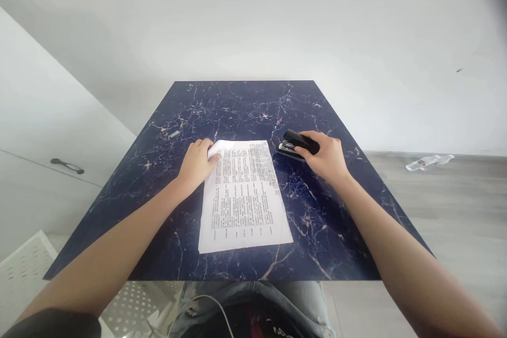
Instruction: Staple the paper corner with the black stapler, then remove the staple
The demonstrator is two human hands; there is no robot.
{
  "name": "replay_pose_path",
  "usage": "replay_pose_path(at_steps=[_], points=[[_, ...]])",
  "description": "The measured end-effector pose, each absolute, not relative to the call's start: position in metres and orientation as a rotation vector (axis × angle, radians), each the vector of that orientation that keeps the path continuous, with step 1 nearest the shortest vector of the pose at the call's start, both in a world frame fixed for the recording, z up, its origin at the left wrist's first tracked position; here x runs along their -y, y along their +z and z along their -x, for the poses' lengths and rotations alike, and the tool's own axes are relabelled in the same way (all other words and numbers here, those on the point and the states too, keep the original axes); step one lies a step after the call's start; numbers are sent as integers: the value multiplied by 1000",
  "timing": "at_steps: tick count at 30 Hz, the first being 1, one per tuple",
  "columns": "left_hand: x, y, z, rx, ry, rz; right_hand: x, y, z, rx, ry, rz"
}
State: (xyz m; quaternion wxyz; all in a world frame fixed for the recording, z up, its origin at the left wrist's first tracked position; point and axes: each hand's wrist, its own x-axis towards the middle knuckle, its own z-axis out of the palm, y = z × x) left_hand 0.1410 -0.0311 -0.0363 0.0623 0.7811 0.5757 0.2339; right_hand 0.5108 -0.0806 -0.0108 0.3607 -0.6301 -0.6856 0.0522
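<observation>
Printed paper (243, 200) lies on the dark blue marbled table, its lines of text running sideways. My left hand (198, 163) grips its far left corner, with the thumb on top and the fingers curled at the edge; that corner is slightly lifted. To the right of the paper, my right hand (327, 156) is closed round a black stapler (299, 142). The stapler's front points left toward the paper's far right corner, apart from it, and its jaw stands ajar. Whether the paper is one sheet or more I cannot tell.
A small grey strip, perhaps staples (174, 133), lies on the left of the table (237, 105). A white wall stands behind. On the floor at right is a clear plastic bottle (428, 162). White perforated baskets (134, 303) and a white cable (206, 297) are below the near edge.
</observation>
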Motion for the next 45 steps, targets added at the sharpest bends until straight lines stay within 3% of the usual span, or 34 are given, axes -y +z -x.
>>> replay_pose_path(at_steps=[6, 11, 15, 18, 37, 45], points=[[36, -31, -151, -1383, 913, -1934, 76, -4, -530, 1821, 155, 1711], [41, -26, -158, -1176, 842, -1935, 76, -6, -531, 1991, 229, 1715], [42, -22, -159, -1198, 1000, -2146, 77, -5, -524, 2029, 232, 1593], [40, -24, -159, -1174, 928, -2199, 77, -5, -520, 1989, 230, 1583], [38, -29, -156, -1260, 1038, -1869, 91, 7, -511, 2165, 614, 1369], [42, -27, -161, -1317, 964, -1884, 99, 5, -491, 2217, 575, 1267]])
